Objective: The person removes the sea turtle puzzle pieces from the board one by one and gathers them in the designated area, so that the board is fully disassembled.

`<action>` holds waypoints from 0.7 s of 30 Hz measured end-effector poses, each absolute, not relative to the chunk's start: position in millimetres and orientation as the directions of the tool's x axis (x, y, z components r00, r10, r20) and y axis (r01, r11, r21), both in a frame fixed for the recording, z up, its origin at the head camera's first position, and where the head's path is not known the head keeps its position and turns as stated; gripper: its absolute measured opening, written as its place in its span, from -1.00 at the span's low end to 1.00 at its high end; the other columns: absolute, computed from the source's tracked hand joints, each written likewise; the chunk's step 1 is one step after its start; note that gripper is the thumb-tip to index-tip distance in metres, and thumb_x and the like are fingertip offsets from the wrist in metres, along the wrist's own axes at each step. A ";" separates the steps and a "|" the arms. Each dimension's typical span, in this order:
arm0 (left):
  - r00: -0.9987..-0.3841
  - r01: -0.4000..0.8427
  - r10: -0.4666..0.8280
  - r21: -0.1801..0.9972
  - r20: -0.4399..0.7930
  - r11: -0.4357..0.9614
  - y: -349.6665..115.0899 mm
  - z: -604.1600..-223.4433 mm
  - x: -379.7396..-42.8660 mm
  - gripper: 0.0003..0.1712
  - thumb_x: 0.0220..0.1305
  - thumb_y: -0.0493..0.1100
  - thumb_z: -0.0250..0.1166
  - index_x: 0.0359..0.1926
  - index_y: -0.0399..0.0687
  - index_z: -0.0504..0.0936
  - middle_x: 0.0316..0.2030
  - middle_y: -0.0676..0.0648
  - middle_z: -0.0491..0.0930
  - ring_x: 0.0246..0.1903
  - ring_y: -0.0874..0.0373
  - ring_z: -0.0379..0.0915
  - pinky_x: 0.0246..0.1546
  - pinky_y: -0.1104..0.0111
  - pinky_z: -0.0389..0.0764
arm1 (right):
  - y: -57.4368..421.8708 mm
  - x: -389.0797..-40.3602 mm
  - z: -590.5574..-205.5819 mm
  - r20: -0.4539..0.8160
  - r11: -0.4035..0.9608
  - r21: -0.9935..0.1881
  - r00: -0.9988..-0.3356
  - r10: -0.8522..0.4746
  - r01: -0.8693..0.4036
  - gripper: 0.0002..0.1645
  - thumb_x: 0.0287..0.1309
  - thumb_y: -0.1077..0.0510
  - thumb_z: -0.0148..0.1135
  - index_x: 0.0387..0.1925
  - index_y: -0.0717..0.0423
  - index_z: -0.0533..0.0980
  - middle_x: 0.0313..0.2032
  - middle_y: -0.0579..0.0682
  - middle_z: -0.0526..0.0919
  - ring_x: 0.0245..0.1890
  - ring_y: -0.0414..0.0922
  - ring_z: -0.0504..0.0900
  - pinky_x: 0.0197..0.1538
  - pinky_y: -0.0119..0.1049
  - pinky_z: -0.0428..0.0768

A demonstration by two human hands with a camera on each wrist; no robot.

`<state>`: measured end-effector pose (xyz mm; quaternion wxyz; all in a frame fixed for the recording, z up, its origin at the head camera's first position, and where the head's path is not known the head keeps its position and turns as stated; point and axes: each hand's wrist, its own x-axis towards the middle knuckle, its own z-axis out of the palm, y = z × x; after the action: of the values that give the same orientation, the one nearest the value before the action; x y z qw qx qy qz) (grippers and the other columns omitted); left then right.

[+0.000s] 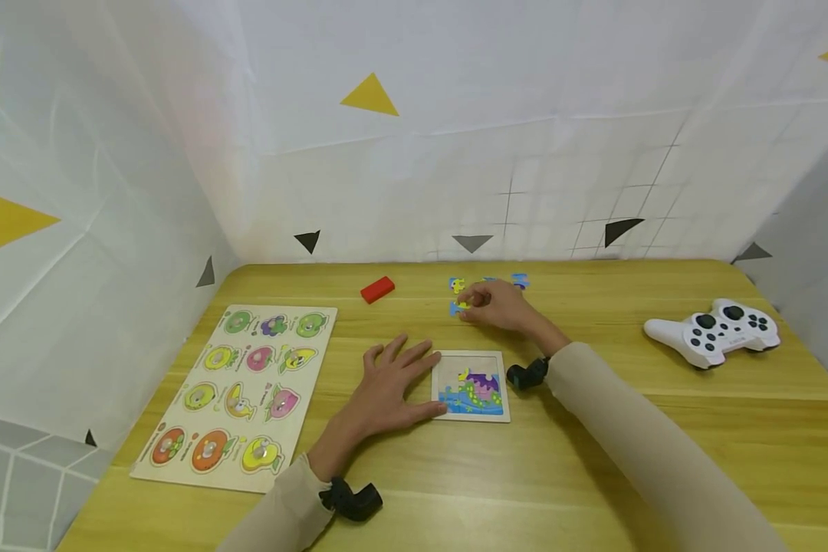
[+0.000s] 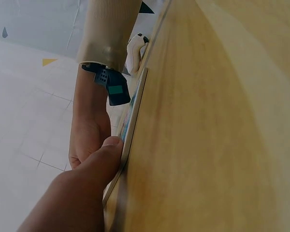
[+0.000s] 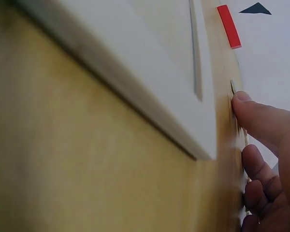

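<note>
A small square jigsaw tray [image 1: 471, 418] lies on the table, its lower part filled with pieces of a purple and green picture. My left hand [image 1: 389, 391] is spread flat at the tray's left side, thumb and fingertips touching its frame; the left wrist view shows the thumb [image 2: 108, 150] on the edge. Beyond the tray, my right hand [image 1: 500, 304] pinches a blue and yellow puzzle piece [image 1: 455, 308] low at the tabletop. In the right wrist view only a thin edge of the piece [image 3: 233, 87] shows by the thumb. More loose pieces [image 1: 458, 285] lie around that hand, partly hidden.
A wooden fruit peg puzzle [image 1: 248, 399] lies at the left. Near the back edge sits a red block [image 1: 377, 289]. A white game controller [image 1: 714, 333] rests at the right. Pale cloth walls [image 1: 455, 176] enclose the table's back and sides.
</note>
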<state>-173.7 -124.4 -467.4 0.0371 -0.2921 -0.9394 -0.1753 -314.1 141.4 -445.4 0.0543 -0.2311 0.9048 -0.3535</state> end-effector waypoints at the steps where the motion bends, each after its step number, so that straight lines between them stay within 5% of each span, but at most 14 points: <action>1: -0.826 0.562 0.536 0.305 0.173 0.769 -124.2 -467.4 -173.8 -0.07 0.21 0.52 0.19 0.52 0.30 0.33 0.56 0.12 0.21 0.58 -0.17 -0.05 0.38 -0.19 0.01 | 141.1 -314.7 -445.3 0.064 0.644 -0.666 -0.889 -0.454 -0.377 -0.58 0.22 -0.03 0.43 0.06 0.04 0.67 -0.15 0.05 0.71 -0.17 -0.06 0.63 -0.06 -0.14 0.57; 15: -0.825 0.564 0.540 0.293 0.166 0.772 -124.2 -467.7 -174.0 -0.06 0.21 0.53 0.18 0.52 0.31 0.31 0.56 0.13 0.20 0.59 -0.16 -0.06 0.38 -0.18 0.02 | 137.4 -313.9 -443.3 0.050 0.642 -0.682 -0.898 -0.438 -0.351 -0.57 0.22 -0.02 0.43 0.08 0.04 0.69 -0.09 0.11 0.72 -0.09 0.00 0.65 0.03 -0.02 0.60; 21: -0.823 0.568 0.543 0.285 0.169 0.772 -124.5 -467.9 -174.7 -0.07 0.23 0.53 0.16 0.52 0.30 0.31 0.56 0.12 0.20 0.58 -0.17 -0.06 0.37 -0.18 0.03 | 135.1 -313.6 -440.9 0.037 0.669 -0.666 -0.910 -0.414 -0.331 -0.60 0.20 -0.01 0.43 0.05 0.02 0.69 -0.10 0.11 0.71 -0.05 0.04 0.64 0.23 0.26 0.41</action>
<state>-174.7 -124.5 -467.9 0.0383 -0.2953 -0.9405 -0.1638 -313.6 135.1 -440.9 0.0587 -0.2042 0.9116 -0.3519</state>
